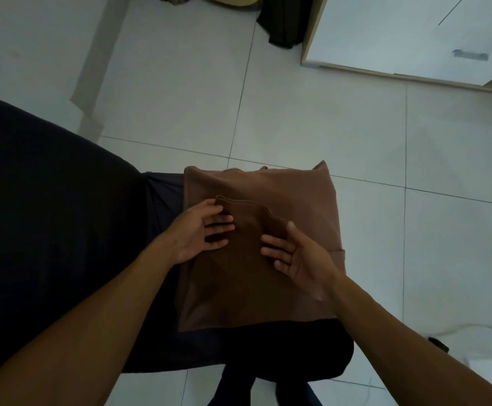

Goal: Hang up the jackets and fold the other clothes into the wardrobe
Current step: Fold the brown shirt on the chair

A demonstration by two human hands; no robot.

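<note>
Brown folded cloth garment [268, 259] lies on a dark black-covered surface [48, 215] (over pale floor tiles [326, 127]). The left hand [201, 232] rests flat on its folded edge, fingers spread; the right hand [294, 256] lies beside it, palm open, fingers straight.

Garment [268, 273]: laid on the corner of the bed [34, 215], at its right end.
Left hand [193, 231]: rested on the garment's left part.
Right hand [296, 256]: rested on its right part, near the left hand.
Wardrobe [408, 33]: stood on the floor [297, 118], behind and right.
Hanging cloth [287, 20]: placed just left of the wardrobe.
</note>
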